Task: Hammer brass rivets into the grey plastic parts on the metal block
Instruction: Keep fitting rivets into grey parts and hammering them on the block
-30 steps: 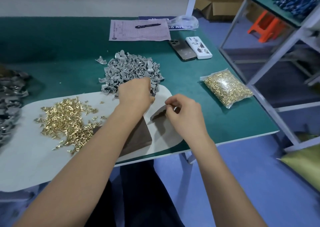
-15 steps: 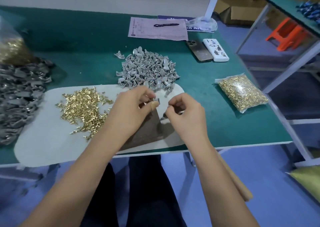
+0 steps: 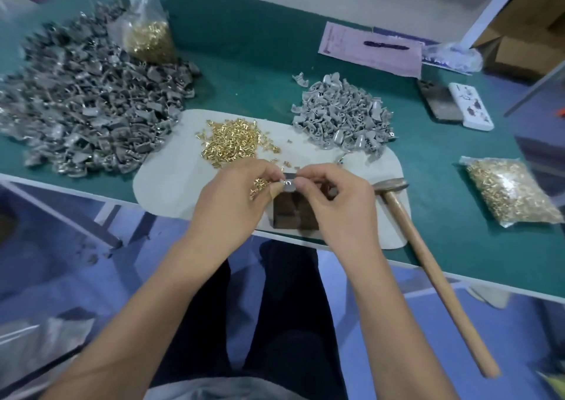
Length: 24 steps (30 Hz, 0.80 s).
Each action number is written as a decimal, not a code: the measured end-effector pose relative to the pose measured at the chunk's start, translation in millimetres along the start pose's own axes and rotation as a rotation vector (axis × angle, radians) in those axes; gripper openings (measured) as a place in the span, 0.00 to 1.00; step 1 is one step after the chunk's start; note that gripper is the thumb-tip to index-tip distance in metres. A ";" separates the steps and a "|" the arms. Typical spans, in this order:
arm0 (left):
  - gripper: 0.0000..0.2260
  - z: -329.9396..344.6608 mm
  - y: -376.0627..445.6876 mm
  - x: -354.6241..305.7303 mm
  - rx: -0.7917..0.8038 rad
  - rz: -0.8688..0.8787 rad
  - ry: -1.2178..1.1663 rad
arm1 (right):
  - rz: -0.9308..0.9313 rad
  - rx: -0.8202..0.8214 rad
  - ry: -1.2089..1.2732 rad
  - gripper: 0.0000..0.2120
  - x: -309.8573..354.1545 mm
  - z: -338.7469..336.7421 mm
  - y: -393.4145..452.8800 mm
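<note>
Fingers of both hands (image 3: 232,197) (image 3: 339,204) pinching grey plastic part (image 3: 289,184) over metal block (image 3: 295,213), bagged brass rivets (image 3: 510,194) right

hands cover most of the metal block (image 3: 293,213); pinched grey part (image 3: 289,184) blurred

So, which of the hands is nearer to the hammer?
Right. The right hand sits just left of the hammer head; the left hand is farther left, beyond the metal block.

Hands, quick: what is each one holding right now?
Left hand: pinches the grey plastic part, with loose brass rivets tucked in its palm.
Right hand: pinches the same part over the metal block.
</note>
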<state>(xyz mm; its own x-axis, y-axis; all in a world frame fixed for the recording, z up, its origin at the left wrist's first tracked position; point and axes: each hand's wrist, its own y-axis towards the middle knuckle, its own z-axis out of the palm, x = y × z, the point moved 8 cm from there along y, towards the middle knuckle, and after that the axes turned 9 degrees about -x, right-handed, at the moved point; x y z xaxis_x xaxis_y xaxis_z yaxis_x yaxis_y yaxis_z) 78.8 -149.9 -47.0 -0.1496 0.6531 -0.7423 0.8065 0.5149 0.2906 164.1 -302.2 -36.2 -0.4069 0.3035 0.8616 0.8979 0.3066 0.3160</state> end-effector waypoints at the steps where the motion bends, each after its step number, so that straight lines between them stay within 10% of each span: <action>1: 0.04 0.3 -1.7 -1.4 0.003 0.023 0.033 | -0.017 0.008 -0.018 0.04 1.2 0.4 -2.2; 24: 0.02 0.4 -3.4 -5.3 -0.095 0.105 0.162 | -0.199 0.151 -0.520 0.07 23.7 9.7 -5.6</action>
<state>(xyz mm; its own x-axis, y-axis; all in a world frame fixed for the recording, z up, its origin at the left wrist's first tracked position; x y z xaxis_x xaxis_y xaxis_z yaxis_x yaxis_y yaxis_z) 77.0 -155.4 -44.3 -0.1638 0.7827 -0.6005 0.7658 0.4846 0.4227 147.8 -287.9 -21.5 -0.6287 0.6187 0.4712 0.7774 0.5167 0.3588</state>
